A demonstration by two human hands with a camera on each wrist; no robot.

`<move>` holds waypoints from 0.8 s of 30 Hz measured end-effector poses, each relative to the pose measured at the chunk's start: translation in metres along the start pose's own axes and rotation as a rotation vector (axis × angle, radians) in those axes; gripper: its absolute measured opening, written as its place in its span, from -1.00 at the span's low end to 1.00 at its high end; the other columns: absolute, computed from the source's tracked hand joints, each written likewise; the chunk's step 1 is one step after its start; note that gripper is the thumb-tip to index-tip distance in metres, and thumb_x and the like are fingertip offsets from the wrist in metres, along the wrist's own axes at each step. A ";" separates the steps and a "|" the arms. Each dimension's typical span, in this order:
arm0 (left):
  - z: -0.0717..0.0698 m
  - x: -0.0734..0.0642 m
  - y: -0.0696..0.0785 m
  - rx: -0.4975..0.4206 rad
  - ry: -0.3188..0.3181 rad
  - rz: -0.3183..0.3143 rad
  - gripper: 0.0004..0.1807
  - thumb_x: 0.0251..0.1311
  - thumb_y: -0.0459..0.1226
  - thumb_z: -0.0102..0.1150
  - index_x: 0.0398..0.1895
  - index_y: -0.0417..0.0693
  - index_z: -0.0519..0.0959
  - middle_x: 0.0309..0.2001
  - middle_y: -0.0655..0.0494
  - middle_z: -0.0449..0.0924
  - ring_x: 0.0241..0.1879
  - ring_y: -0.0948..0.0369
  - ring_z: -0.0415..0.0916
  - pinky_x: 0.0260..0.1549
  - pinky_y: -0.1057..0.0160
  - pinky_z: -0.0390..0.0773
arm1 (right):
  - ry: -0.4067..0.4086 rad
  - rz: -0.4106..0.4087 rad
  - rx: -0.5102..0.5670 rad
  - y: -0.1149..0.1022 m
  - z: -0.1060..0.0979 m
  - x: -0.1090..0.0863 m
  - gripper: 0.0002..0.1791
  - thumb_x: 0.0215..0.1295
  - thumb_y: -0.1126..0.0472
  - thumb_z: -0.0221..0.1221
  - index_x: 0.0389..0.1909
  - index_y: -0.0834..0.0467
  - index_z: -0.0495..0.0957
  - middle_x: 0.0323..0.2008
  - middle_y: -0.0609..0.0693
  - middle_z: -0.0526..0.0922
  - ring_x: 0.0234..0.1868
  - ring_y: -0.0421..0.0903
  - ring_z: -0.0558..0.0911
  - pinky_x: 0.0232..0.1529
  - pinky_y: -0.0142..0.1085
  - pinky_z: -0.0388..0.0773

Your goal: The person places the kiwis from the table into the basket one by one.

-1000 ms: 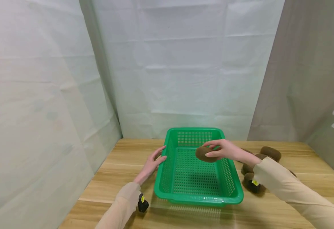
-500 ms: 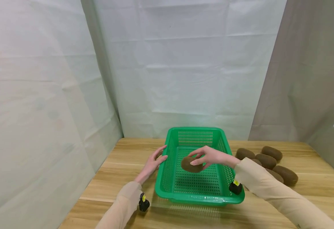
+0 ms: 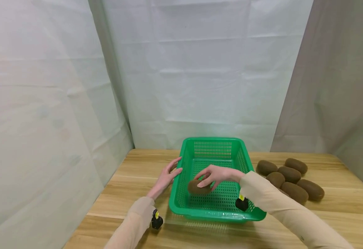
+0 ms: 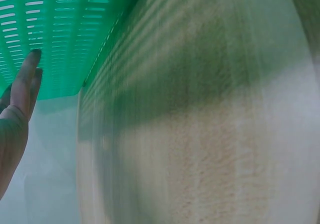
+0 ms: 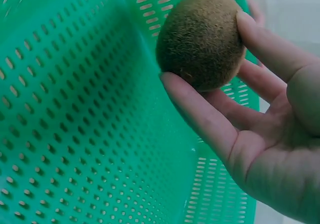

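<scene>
My right hand (image 3: 217, 175) holds a brown fuzzy kiwi (image 3: 197, 187) inside the green plastic basket (image 3: 225, 216), toward its left wall. In the right wrist view, thumb and fingers pinch that kiwi (image 5: 200, 41) above the perforated floor of the basket (image 5: 75, 149). At the basket's left side, my left hand (image 3: 165, 178) touches the rim with its fingertips. The left wrist view has the left hand's fingers (image 4: 22, 86) stretched out along the slotted outer wall of the basket (image 4: 65, 39).
Several more kiwis (image 3: 294, 192) lie in a cluster on the wooden table (image 3: 116, 197), right of the basket and partly behind the right sleeve (image 3: 271, 197). Behind the table hangs a pale cloth (image 3: 206, 86), with another cloth (image 3: 41, 121) along the left.
My right hand has carried the kiwi leftward and lower into the basket. The moved right sleeve uncovers more of the kiwi cluster. My left hand stays at the rim.
</scene>
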State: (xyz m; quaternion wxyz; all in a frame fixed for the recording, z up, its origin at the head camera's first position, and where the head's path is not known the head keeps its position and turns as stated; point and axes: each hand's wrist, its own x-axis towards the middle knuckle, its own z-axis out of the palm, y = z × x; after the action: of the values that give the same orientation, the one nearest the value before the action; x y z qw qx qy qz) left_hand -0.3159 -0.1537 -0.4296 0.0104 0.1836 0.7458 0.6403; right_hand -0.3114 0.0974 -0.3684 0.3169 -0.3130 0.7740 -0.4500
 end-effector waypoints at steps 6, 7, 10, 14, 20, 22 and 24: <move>0.000 0.001 -0.004 -0.004 0.010 -0.002 -0.44 0.26 -0.18 0.04 0.33 0.05 0.20 0.21 -0.16 0.22 0.07 -0.08 0.28 -0.27 0.02 0.46 | -0.063 0.027 -0.010 0.007 0.004 0.007 -0.55 0.21 0.20 0.18 0.11 0.25 0.42 -0.07 0.11 0.50 -0.16 -0.06 0.55 -0.36 -0.13 0.53; 0.000 0.000 -0.002 -0.011 0.006 -0.003 -0.44 0.27 -0.20 0.04 0.33 0.03 0.20 0.21 -0.17 0.22 0.07 -0.09 0.28 -0.27 0.03 0.46 | -0.077 0.035 -0.007 0.008 0.005 0.008 -0.56 0.22 0.20 0.17 0.11 0.24 0.42 -0.08 0.10 0.51 -0.17 -0.06 0.55 -0.36 -0.13 0.53; 0.002 -0.003 0.009 -0.025 -0.010 0.000 -0.44 0.28 -0.25 0.02 0.33 -0.08 0.17 0.21 -0.23 0.19 0.07 -0.12 0.27 -0.27 0.02 0.46 | -0.120 0.050 -0.013 0.010 0.008 0.011 -0.57 0.23 0.19 0.16 0.10 0.23 0.42 -0.09 0.09 0.51 -0.17 -0.06 0.54 -0.36 -0.14 0.53; 0.003 -0.007 0.019 -0.021 -0.021 0.000 -0.43 0.29 -0.29 -0.01 0.34 -0.15 0.12 0.22 -0.26 0.17 0.08 -0.15 0.25 -0.27 0.01 0.46 | -0.166 0.068 -0.012 0.011 0.013 0.014 -0.57 0.23 0.20 0.15 0.11 0.23 0.41 -0.08 0.07 0.50 -0.17 -0.06 0.54 -0.35 -0.14 0.53; 0.001 -0.001 0.003 -0.028 -0.006 -0.004 -0.44 0.28 -0.22 0.01 0.34 -0.02 0.17 0.21 -0.19 0.20 0.09 -0.11 0.26 -0.24 -0.03 0.44 | -0.180 0.109 -0.003 0.012 0.021 0.019 -0.63 0.23 0.22 0.16 0.05 0.22 0.42 -0.17 0.07 0.51 -0.19 -0.07 0.53 -0.37 -0.14 0.53; 0.000 0.001 -0.004 -0.025 0.003 -0.005 -0.44 0.27 -0.19 0.03 0.34 0.05 0.19 0.21 -0.15 0.21 0.09 -0.09 0.26 -0.24 -0.03 0.44 | -0.179 0.122 0.004 0.011 0.022 0.020 -0.64 0.23 0.23 0.16 0.04 0.22 0.43 -0.19 0.08 0.52 -0.20 -0.06 0.53 -0.38 -0.13 0.53; 0.000 0.002 -0.007 -0.013 0.009 0.001 -0.44 0.27 -0.16 0.03 0.33 0.09 0.20 0.21 -0.13 0.21 0.08 -0.08 0.27 -0.26 -0.01 0.45 | -0.179 0.138 0.018 0.011 0.023 0.020 -0.64 0.23 0.23 0.16 0.04 0.22 0.42 -0.19 0.09 0.51 -0.19 -0.05 0.52 -0.38 -0.13 0.53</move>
State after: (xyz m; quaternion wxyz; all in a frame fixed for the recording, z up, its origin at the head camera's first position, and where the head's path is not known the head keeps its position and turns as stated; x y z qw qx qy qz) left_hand -0.3194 -0.1536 -0.4362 0.0081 0.1809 0.7416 0.6459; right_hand -0.3080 0.0745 -0.3912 0.4176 -0.2952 0.7583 -0.4043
